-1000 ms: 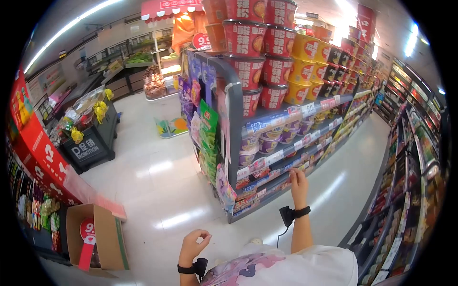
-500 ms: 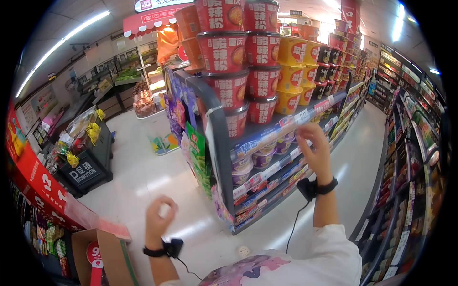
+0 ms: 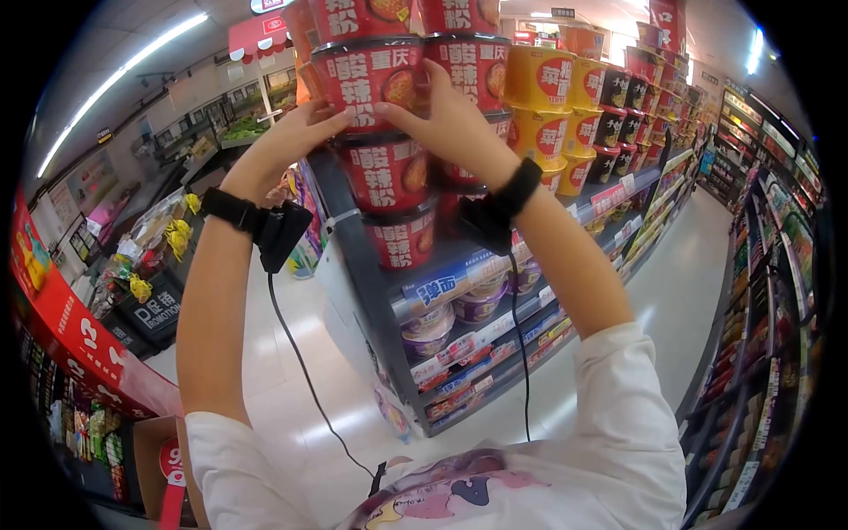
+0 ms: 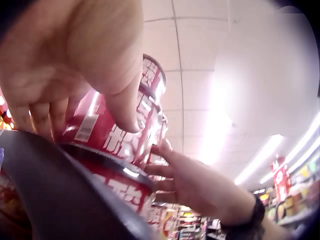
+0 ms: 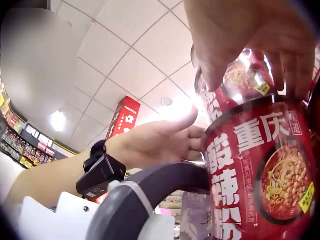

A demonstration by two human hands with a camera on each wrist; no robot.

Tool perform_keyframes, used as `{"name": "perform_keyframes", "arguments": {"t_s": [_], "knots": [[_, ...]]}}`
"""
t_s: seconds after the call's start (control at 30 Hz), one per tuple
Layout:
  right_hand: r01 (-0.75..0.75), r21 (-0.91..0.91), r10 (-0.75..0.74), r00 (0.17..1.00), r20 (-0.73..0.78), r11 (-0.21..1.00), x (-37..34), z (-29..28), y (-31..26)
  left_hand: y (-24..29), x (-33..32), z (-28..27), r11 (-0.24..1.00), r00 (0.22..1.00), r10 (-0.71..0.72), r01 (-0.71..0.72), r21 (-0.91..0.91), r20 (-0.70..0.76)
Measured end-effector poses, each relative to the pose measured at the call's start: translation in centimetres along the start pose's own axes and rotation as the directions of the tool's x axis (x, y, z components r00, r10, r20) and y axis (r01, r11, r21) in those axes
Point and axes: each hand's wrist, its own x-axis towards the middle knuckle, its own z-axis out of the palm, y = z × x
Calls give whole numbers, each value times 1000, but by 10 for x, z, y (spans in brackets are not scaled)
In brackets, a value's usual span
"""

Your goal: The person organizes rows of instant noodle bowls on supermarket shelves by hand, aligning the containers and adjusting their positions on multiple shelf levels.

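Red noodle tubs with dark lids stand stacked on the shelf end. My left hand [image 3: 283, 141] holds one tub [image 3: 367, 84] at its left side, thumb on the front. Across from it, my right hand [image 3: 455, 132] grips the same tub's right side, its thumb on the label and its fingers reaching back between two stacks. Another red tub [image 3: 384, 172] sits directly beneath, and one more rests on top. In the left wrist view the thumb of my left hand [image 4: 75, 50] lies over the white lettering. Some fingertips are hidden behind the tubs.
A second red stack and yellow tubs [image 3: 539, 84] stand close on the right. The shelf's dark end frame [image 5: 135, 200] curves up beside the tubs. Purple tubs [image 3: 481, 305] sit on the shelf below. A cardboard box [image 3: 155, 450] is at lower left, and a promotion bin [image 3: 150, 305] farther back.
Both hands have risen from low in front of the shelf to a red noodle tub in the nearest stack and taken hold of its sides. The view has moved nearer the stack.
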Motion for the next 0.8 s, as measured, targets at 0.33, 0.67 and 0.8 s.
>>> {"name": "perform_keyframes", "arguments": {"t_s": [0.33,0.67,0.8], "knots": [[49,-159,-53,998,-22,986,5,6,8,-33,19,4,990,993,42,-27,135,-111],[90,-73,-92,995,-28,993,4,8,14,-23,12,8,994,989,72,-60,90,-129],[83,-59,-84,996,-18,995,3,7,11,-25,13,9,996,988,83,-76,54,-132]]}}
